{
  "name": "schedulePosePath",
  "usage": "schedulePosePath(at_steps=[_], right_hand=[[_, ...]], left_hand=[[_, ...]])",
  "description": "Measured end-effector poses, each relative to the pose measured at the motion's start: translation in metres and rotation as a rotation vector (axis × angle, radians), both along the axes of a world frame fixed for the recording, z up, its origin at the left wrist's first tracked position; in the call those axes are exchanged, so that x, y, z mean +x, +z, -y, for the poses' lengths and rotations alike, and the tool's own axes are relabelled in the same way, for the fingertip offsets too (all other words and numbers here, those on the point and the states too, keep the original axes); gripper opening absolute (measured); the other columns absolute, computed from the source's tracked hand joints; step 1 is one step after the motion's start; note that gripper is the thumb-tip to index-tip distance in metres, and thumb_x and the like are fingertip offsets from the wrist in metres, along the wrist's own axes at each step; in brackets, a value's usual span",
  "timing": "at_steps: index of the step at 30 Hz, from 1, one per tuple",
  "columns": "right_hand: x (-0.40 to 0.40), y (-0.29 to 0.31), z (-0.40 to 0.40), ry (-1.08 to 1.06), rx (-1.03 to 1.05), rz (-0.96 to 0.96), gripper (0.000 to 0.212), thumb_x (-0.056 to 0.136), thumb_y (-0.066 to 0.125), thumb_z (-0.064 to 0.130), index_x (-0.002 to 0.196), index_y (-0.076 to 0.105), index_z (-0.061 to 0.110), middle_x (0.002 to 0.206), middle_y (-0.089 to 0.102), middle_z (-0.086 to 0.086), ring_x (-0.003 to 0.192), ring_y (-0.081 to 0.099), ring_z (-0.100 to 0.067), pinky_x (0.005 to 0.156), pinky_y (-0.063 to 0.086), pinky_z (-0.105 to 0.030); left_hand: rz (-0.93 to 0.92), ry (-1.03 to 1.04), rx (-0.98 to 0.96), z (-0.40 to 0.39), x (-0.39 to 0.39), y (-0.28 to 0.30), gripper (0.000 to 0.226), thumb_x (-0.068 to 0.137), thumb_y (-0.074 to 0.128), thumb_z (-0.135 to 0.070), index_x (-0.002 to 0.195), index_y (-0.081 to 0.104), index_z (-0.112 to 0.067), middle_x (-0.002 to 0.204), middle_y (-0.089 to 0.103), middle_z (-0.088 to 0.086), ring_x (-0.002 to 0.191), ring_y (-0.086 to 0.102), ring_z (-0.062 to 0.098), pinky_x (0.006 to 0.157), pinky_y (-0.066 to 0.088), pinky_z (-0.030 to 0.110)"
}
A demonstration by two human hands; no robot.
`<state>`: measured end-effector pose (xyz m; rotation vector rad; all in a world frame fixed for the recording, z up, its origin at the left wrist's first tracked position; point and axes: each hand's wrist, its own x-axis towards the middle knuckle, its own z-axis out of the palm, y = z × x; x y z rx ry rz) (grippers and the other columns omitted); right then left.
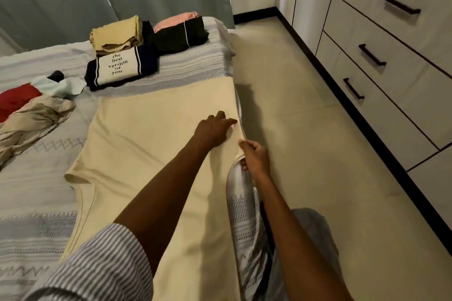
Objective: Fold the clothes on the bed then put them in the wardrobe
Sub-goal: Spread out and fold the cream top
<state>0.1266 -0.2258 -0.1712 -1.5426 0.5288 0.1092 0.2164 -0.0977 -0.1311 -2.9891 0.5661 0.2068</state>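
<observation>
- the cream shirt lies spread flat along the near edge of the bed, its hem toward the folded stack and one sleeve end hanging at the bed's right edge.
- the left hand rests on the shirt near that edge, fingers straight and pressing the cloth flat.
- the right hand pinches the sleeve end just beside the left hand, thumb and fingers curled round the fabric.
- judging from this, the step in hand is turning the right sleeve in over the body of the shirt; this garment's fold has barely begun.
- risk: the shirt lies right at the mattress edge, so a pull outward could drag it off toward the floor.
- risk: if the left hand lifts early, the body may bunch and the fold come out crooked.
- farther up the bed sit folded pieces: a printed dark top, a tan bundle, a black garment and a pink one behind it.
- to the left lie unfolded items: a crumpled beige garment, a red one, a pale blue piece.
- the wardrobe drawers stand across the floor on the right, all closed; nothing has been put away from this view.
</observation>
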Motion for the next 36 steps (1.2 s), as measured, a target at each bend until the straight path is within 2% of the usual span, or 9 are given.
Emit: schedulePosePath(at_steps=[5,9,11,14,20,24,28,32,36], right_hand=[[0.020,-0.003,-0.004,0.074,-0.050,-0.024,0.040,0.081,0.069,0.042,0.117,0.065,0.026,0.104,0.072,0.005,0.092,0.069,-0.020,0.083,0.058,-0.045],[0.034,0.002,0.000,0.108,-0.106,-0.003,0.032,0.089,0.066,0.027,0.120,0.065,0.021,0.099,0.067,0.005,0.087,0.063,-0.015,0.074,0.052,-0.030],[0.041,0.002,-0.002,0.123,-0.128,0.001,0.035,0.090,0.064,0.024,0.125,0.062,0.021,0.105,0.066,0.004,0.088,0.060,-0.013,0.074,0.049,-0.028],[0.047,0.004,-0.005,0.167,-0.213,-0.016,0.042,0.093,0.063,0.025,0.134,0.056,0.021,0.123,0.064,0.000,0.106,0.060,-0.020,0.090,0.048,-0.032],[0.046,0.003,-0.003,0.206,-0.257,-0.047,0.048,0.092,0.066,0.031,0.138,0.050,0.022,0.127,0.062,0.001,0.109,0.060,-0.019,0.089,0.048,-0.032],[0.039,0.008,-0.014,0.209,-0.388,0.050,0.056,0.090,0.066,0.027,0.141,0.044,0.026,0.129,0.059,0.004,0.102,0.056,-0.013,0.076,0.044,-0.014],[0.022,0.021,-0.044,0.147,-0.468,0.310,0.069,0.087,0.057,0.010,0.149,0.037,0.031,0.142,0.050,0.008,0.123,0.053,-0.014,0.091,0.043,-0.017],[0.006,0.023,-0.088,0.152,-0.703,0.571,0.063,0.082,0.045,0.005,0.144,0.050,0.013,0.121,0.063,-0.004,0.107,0.062,-0.020,0.092,0.049,-0.023],[0.002,0.016,-0.117,0.295,-0.890,0.649,0.053,0.082,0.036,0.008,0.127,0.064,0.009,0.102,0.066,-0.004,0.087,0.062,-0.019,0.074,0.059,-0.029]], left_hand=[[0.020,0.072,0.030,0.013,0.074,-0.006,0.045,0.102,0.041,-0.036,0.146,0.039,-0.026,0.136,0.051,0.011,0.114,0.058,0.034,0.086,0.048,0.040],[0.111,0.206,-0.002,0.037,0.117,-0.008,0.052,0.098,0.048,-0.045,0.139,0.042,-0.014,0.132,0.054,0.015,0.117,0.056,0.037,0.090,0.046,0.041],[0.126,0.249,0.011,0.046,0.135,-0.010,0.053,0.097,0.050,-0.043,0.140,0.041,-0.014,0.132,0.052,0.016,0.117,0.055,0.037,0.091,0.045,0.041],[0.107,0.228,0.109,0.054,0.157,-0.013,0.050,0.097,0.049,-0.031,0.145,0.041,-0.019,0.127,0.056,0.014,0.113,0.058,0.034,0.090,0.047,0.039],[0.157,0.197,0.170,0.058,0.170,-0.021,0.028,0.101,0.046,-0.013,0.121,0.065,-0.008,0.109,0.068,0.009,0.097,0.068,0.028,0.082,0.055,0.036],[0.239,0.229,-0.080,0.047,0.175,-0.016,0.029,0.103,0.038,-0.016,0.120,0.060,-0.007,0.112,0.066,0.016,0.098,0.065,0.036,0.080,0.050,0.039],[0.173,0.311,-0.429,0.010,0.181,0.000,0.032,0.100,0.039,-0.019,0.123,0.059,-0.008,0.114,0.065,0.020,0.098,0.063,0.040,0.079,0.050,0.038],[0.007,0.385,-0.844,-0.039,0.181,0.017,0.033,0.095,0.056,-0.018,0.127,0.060,-0.014,0.108,0.062,0.012,0.064,0.060,0.022,0.054,0.049,0.026],[0.022,0.419,-0.975,-0.086,0.171,0.022,0.048,0.089,0.039,0.003,0.122,0.065,-0.020,0.118,0.057,-0.004,0.095,0.056,0.018,0.064,0.045,0.021]])
